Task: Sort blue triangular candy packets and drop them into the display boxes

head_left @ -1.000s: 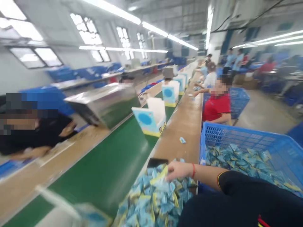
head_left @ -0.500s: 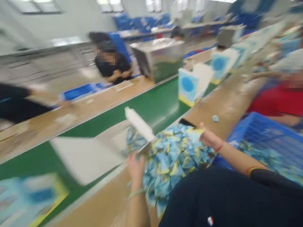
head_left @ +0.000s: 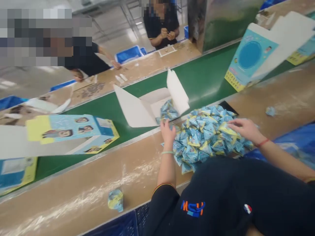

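A heap of blue-and-yellow triangular snack packets (head_left: pixel 197 134) lies on the brown work surface in front of me. My left hand (head_left: pixel 168 133) is at the heap's left side, by the near edge of an open white-lined carton (head_left: pixel 136 109). Its fingers point away from me, thumb apart, with the tips against the carton's edge. Several packets (head_left: pixel 169 110) are inside the carton. My right hand (head_left: pixel 246 130) is over the heap's right side, fingertips closed on a yellow-and-blue packet (head_left: pixel 227 128).
A green conveyor belt (head_left: pixel 204 77) carries printed cartons, one on the left (head_left: pixel 81 127) and one upright on the right (head_left: pixel 248 55). Loose packets lie at the right (head_left: pixel 270 111) and front left (head_left: pixel 115 200). Two people sit across the belt beside blue trays (head_left: pixel 129 54).
The view has tipped down and turned left. The raised near flap no longer stands by my left hand, and the carton's opening shows more. My right hand remains at the heap.
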Tool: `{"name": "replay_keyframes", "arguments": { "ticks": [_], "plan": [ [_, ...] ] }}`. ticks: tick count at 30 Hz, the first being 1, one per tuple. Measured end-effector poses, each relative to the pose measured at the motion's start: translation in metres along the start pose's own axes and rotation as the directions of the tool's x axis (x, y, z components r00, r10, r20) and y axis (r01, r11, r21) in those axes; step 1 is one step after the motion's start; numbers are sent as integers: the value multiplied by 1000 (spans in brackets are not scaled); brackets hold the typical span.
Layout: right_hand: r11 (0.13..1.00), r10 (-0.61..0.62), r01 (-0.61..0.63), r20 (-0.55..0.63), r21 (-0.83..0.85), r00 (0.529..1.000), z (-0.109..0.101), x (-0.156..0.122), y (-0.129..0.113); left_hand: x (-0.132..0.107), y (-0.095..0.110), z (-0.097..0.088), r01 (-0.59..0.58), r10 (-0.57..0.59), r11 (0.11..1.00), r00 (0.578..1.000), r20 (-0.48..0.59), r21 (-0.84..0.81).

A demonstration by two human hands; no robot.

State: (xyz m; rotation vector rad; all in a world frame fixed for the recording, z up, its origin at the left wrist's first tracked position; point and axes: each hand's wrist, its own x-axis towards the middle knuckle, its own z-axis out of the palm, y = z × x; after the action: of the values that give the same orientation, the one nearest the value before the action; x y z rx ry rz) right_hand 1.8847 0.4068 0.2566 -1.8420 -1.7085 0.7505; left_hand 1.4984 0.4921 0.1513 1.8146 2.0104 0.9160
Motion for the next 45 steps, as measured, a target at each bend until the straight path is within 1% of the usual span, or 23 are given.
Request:
{"name": "replay_keyframes", "arguments": {
  "ticks": [4,7,9,10,12,14,16,18,21,23,26,28,30,31,33,35,36,38,40,41,42,43,45],
  "plan": [
    [1000,11,-12,-44,-23,999,5,-5,11,33,-7,-16,10,-10,1000,1000,5,-18],
    [997,15,-20,-66,-72,998,9,-16,22,45,-7,-22,45,-47,998,998,-37,-51],
    [998,59,-60,-23,-22,998,11,-22,25,39,-2,-21,61,-65,994,997,-43,-87],
    [996,90,-91,21,19,996,11,-22,25,32,2,-18,63,-66,993,998,-23,-105],
    [986,148,-157,160,49,976,11,-16,24,12,14,-8,40,-32,990,997,65,-133],
    [984,181,-175,295,-46,938,12,1,18,-10,28,7,-14,42,987,984,173,-159],
    [979,175,-124,365,-160,914,17,26,11,-28,44,22,-79,128,977,958,255,-196],
    [977,134,-54,392,-208,910,26,53,1,-37,61,33,-146,214,961,929,301,-234],
    [973,72,36,453,-226,889,42,79,-14,-34,89,40,-237,315,938,889,331,-255],
    [972,16,100,488,-211,873,45,83,-19,-24,110,40,-283,356,925,877,322,-254],
    [971,-128,217,540,-103,832,30,77,-13,1,149,41,-379,442,890,853,276,-254],
    [960,-242,279,578,24,780,8,69,3,27,183,45,-461,514,853,822,245,-245],
    [939,-344,281,568,199,747,-17,60,27,61,226,54,-531,574,817,788,224,-224],
    [923,-379,257,543,288,749,-29,56,41,81,250,59,-561,598,801,772,217,-209],
    [891,-380,171,482,421,789,-49,48,69,126,301,72,-617,640,768,741,201,-171],
    [881,-296,68,433,468,851,-63,40,94,170,348,86,-671,678,733,707,202,-111],
    [879,-241,18,412,477,879,-68,36,105,189,368,94,-681,679,728,702,215,-76],
    [876,-140,-64,378,479,915,-76,29,122,216,395,105,-683,658,731,708,256,10],
    [873,-72,-113,355,474,932,-83,24,135,222,404,111,-697,651,711,704,283,96],
    [871,-45,-133,348,473,936,-86,22,140,216,402,112,-723,673,679,682,288,124],
    [868,-19,-153,341,472,940,-88,21,145,205,397,110,-762,712,633,643,284,138],
    [865,10,-174,332,470,943,-91,21,149,190,389,106,-807,762,574,588,271,138],
    [863,60,-213,327,458,943,-94,23,156,153,372,95,-891,860,443,454,233,100]
  ]
}}
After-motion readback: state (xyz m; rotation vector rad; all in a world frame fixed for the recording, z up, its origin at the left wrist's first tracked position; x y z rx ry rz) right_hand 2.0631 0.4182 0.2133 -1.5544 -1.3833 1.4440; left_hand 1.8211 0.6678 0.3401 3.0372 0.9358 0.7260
